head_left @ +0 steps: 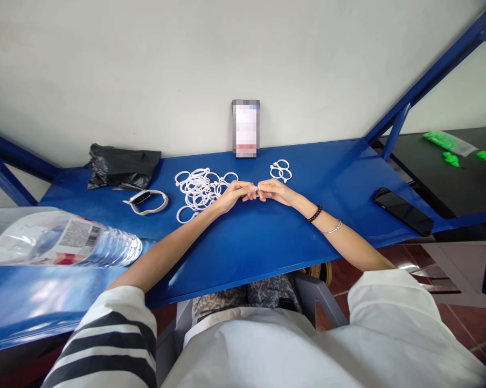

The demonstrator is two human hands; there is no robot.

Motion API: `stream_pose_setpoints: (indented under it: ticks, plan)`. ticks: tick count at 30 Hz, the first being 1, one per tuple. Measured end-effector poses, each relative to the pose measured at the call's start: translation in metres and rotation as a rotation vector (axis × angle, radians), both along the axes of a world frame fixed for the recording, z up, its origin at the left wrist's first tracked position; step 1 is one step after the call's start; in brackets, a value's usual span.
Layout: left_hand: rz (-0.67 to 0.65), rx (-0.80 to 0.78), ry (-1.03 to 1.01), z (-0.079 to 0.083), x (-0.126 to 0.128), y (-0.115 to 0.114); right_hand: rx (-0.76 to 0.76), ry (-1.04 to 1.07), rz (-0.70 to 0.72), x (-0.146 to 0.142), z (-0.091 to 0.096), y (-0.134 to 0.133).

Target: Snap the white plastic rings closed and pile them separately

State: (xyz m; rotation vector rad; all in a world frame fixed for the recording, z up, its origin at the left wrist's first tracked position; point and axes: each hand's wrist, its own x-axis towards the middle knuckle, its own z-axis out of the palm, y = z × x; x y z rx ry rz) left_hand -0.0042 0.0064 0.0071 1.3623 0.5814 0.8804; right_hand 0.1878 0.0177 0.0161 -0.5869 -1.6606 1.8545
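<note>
My left hand [235, 195] and my right hand [276, 191] meet over the middle of the blue table [243, 248], fingertips pinched together. Between them shows a bit of a white plastic ring [256, 189], mostly hidden by the fingers; both hands are closed on it. Just left of my left hand lies a loose heap of several white rings [196, 188], each with a small round knob. Beyond my right hand is a smaller group of white rings [282, 171], overlapping one another.
A phone [246, 129] leans upright against the wall. On the left are a black plastic bag [122, 167], a watch [148, 202] and a big clear bottle [77, 240]. A dark phone [403, 210] lies near the right edge. Green pieces [445, 144] sit on a black table beyond.
</note>
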Motion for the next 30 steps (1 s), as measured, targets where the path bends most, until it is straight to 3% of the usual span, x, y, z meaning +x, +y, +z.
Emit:
stream_pose_setpoints:
  ticks: [18,30]
  plan:
    - [0.004,0.07,-0.007,-0.011,-0.003,0.005,0.031,-0.037,-0.051,0.0,-0.001,0.0]
    - [0.038,0.147,0.105,-0.004,-0.003,0.001,0.062,-0.051,-0.065,0.001,0.004,0.0]
